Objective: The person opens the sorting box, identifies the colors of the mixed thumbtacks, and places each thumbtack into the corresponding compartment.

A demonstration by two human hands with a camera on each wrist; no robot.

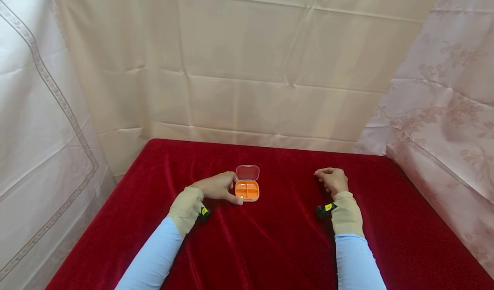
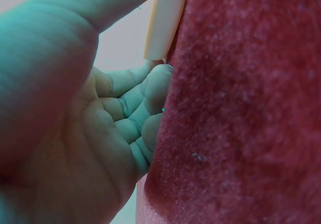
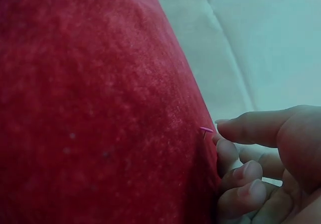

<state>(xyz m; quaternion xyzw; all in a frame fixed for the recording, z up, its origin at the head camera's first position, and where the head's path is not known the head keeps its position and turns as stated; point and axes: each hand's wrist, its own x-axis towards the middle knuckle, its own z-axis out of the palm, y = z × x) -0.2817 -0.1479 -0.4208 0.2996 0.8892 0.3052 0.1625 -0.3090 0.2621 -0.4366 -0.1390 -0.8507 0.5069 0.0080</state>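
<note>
A small orange pill box (image 1: 253, 193) with four-part dividers lies on the red cloth, its clear lid (image 1: 247, 172) raised at the back. My left hand (image 1: 216, 186) holds the box from its left side, thumb at the front edge and fingers toward the back. The left wrist view shows the box's pale side wall (image 2: 165, 23) between thumb and fingers. A tiny gold-coloured piece (image 1: 241, 197) sits in the front left compartment. To the right, my right hand (image 1: 334, 180) pinches a pink-headed thumbtack (image 3: 206, 129) at its fingertips, point downward, close over the cloth.
Red velvety cloth (image 1: 285, 238) covers the table and wrinkles in places. Behind the table's back edge hangs a beige curtain (image 1: 239, 58). Pale curtains hang at the left (image 1: 34, 131) and at the right (image 1: 444, 110).
</note>
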